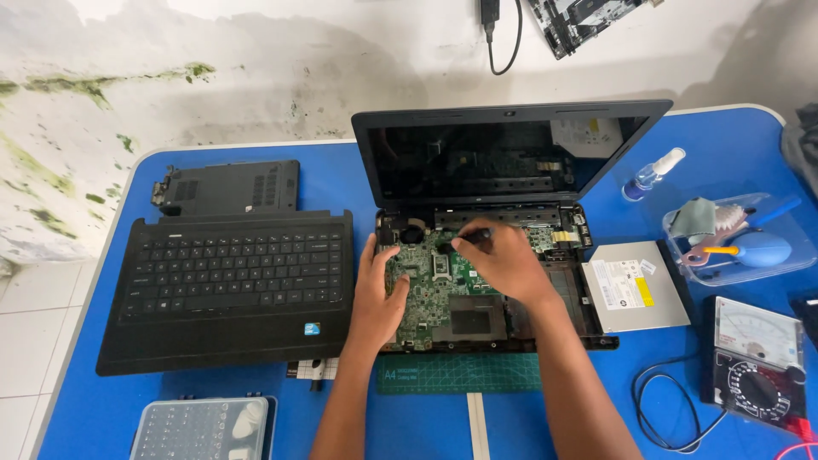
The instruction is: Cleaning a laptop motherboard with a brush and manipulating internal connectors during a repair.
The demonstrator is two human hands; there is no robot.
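The laptop stood open on the blue table, its top cover gone and the green board laid bare in the base. The left hand rested flat on the board's left edge, fingers spread and gripping nothing. The right hand hovered over the middle of the board, fingertips pinched together around a small dark tool whose tip pointed at the upper part of the board, near the round fan.

To the left of the base lay the removed keyboard, with a black panel just behind it. To the right, a silver drive sat touching the base's side. Farther right were a clear tray of brushes, a spray bottle and a meter. A green mat lay under the front edge, and a grey bit case sat near the table's front.
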